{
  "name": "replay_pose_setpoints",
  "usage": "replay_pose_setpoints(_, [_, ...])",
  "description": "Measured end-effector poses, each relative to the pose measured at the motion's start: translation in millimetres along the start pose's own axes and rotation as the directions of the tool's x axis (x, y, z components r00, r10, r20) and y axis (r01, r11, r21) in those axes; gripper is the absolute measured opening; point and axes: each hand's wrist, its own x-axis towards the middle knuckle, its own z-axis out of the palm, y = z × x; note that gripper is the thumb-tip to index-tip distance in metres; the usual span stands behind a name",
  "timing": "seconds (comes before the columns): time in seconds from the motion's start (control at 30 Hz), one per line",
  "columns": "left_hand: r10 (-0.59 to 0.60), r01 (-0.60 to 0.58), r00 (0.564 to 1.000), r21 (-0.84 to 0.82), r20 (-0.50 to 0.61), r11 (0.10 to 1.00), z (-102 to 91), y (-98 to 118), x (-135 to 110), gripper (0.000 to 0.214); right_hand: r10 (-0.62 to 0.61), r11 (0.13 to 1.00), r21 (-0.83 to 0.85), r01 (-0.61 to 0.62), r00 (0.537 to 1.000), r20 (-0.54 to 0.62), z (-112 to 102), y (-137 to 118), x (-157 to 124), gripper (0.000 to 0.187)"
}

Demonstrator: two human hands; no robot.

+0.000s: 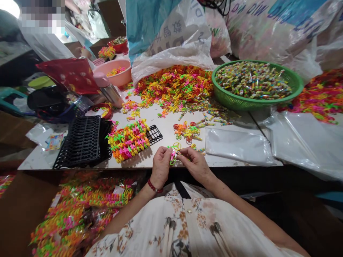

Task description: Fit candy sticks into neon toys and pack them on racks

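Note:
Near the table's front edge, my left hand (161, 162) pinches a small plastic toy with wheel-like rings (173, 155) in pink, green and yellow. My right hand (195, 161) closes thumb and finger at the toy's right side; whether a small tube is also between them is hidden. Just beyond my hands lies a little heap of similar ringed toys (187, 131), mixed with small patterned tubes. On the left, a black plastic grid tray (155, 134) carries rows of these colourful toys (128, 141).
Black grid trays (81, 139) are stacked at left. A big pile of loose toys (174, 85) spills from a bag at the back. A green basket (257, 103) of wrapped tubes stands behind clear plastic bags (238, 145). A metal flask (109, 91) stands back left.

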Motion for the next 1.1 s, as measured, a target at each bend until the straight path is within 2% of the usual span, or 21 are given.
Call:
replay_pose_setpoints(0.17, [0.147, -0.139, 0.989, 0.209, -0.023, 0.968, -2.9, -1.3, 0.1, 0.032, -0.059, 0.996, -0.063, 0.063, 0.997, 0.05, -3.5, -7.3, -2.1, 0.012])
replay_pose_setpoints(0.3, [0.225, -0.207, 0.974, 0.274, -0.035, 0.939, -5.7, -9.6, 3.0, 0.033, -0.143, 0.979, -0.137, 0.154, 0.986, 0.088, -1.4, -10.1, -5.4, 0.011])
replay_pose_setpoints(0.4, [0.225, -0.203, 0.973, 0.248, -0.06, 0.947, -7.0, -18.5, 6.5, 0.034, -0.214, 0.944, -0.229, 0.237, 0.969, 0.12, 3.0, -10.5, -7.0, 0.014])
replay_pose_setpoints(0.53, [0.156, -0.137, 0.985, 0.199, -0.079, 0.97, -6.3, -23.5, 12.9, 0.035, -0.234, 0.914, -0.298, 0.276, 0.957, 0.17, 5.0, -10.6, -3.6, 0.015])
replay_pose_setpoints(0.63, [0.171, -0.143, 0.983, 0.302, -0.068, 0.943, -7.6, -22.2, 24.0, 0.033, -0.279, 0.847, -0.404, 0.346, 0.936, 0.215, -6.2, -8.4, 9.2, 0.015])
replay_pose_setpoints(0.7, [0.218, -0.178, 0.976, 0.486, -0.025, 0.855, -11.4, -21.3, 34.2, 0.031, -0.34, 0.747, -0.535, 0.394, 0.919, 0.202, -24.2, -4.8, 24.6, 0.017])
replay_pose_setpoints(0.77, [0.314, -0.251, 0.949, 0.687, 0.035, 0.682, -16.4, -21.2, 45.3, 0.025, -0.368, 0.632, -0.678, 0.376, 0.915, 0.164, -51.2, 0.2, 45.2, 0.019])
replay_pose_setpoints(0.8, [0.381, -0.295, 0.922, 0.765, 0.07, 0.572, -18.4, -21.2, 51.0, 0.02, -0.355, 0.577, -0.742, 0.342, 0.923, 0.149, -67.0, 2.9, 56.8, 0.02])
replay_pose_setpoints(0.87, [0.526, -0.379, 0.837, 0.855, 0.153, 0.354, -19.0, -20.2, 62.5, 0.018, -0.288, 0.482, -0.846, 0.23, 0.953, 0.095, -99.0, 8.7, 81.0, 0.022])
replay_pose_setpoints(0.93, [0.578, -0.449, 0.772, 0.871, 0.265, 0.2, -12.9, -16.5, 74.8, 0.021, -0.188, 0.388, -0.915, 0.109, 0.981, 0.037, -124.9, 14.5, 103.8, 0.023])
replay_pose_setpoints(1.0, [0.545, -0.52, 0.748, 0.845, 0.379, 0.126, -0.6, -9.8, 89.4, 0.024, -0.095, 0.31, -0.947, 0.084, 0.994, 0.057, -139.1, 21.1, 122.3, 0.024])
replay_pose_setpoints(1.1, [0.444, -0.582, 0.76, 0.801, 0.475, 0.139, 21.6, 1.3, 117.1, 0.036, -0.015, 0.256, -0.959, 0.122, 0.992, 0.122, -139.6, 32.9, 139.0, 0.024])
